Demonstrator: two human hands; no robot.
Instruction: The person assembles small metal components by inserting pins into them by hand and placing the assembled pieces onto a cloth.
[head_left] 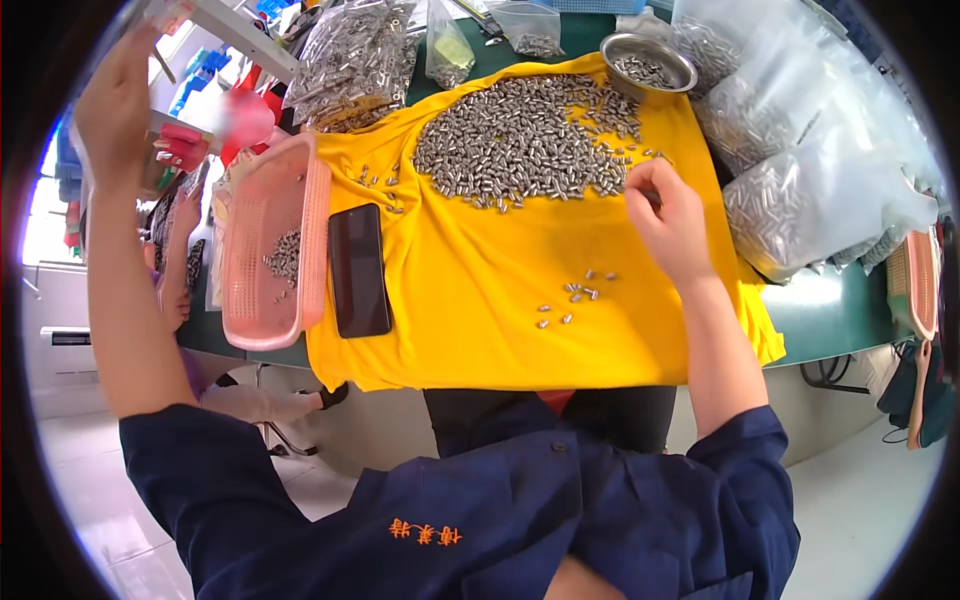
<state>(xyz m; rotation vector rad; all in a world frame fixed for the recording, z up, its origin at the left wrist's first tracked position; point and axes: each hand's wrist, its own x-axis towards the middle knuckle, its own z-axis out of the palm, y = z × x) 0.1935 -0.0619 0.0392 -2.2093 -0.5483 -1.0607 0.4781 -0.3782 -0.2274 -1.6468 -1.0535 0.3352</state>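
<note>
A large heap of small silver metal cylinders (525, 135) lies on a yellow cloth (470, 300) spread over the table. My right hand (668, 222) rests at the heap's right edge, fingers curled over a few pieces; whether it holds any is hidden. A small cluster of loose cylinders (575, 297) lies just below that hand. My left hand (118, 100) is raised high at the far left, away from the table, fingers loosely together, nothing seen in it. A pink plastic basket (255, 300) with a few cylinders stands at the cloth's left edge.
A black phone (359, 270) lies face down beside the basket. A metal bowl (650, 50) of cylinders sits at the back. Clear bags full of cylinders (810, 170) pile up on the right and at the back left (355, 60). Another pink basket (922, 280) stands far right.
</note>
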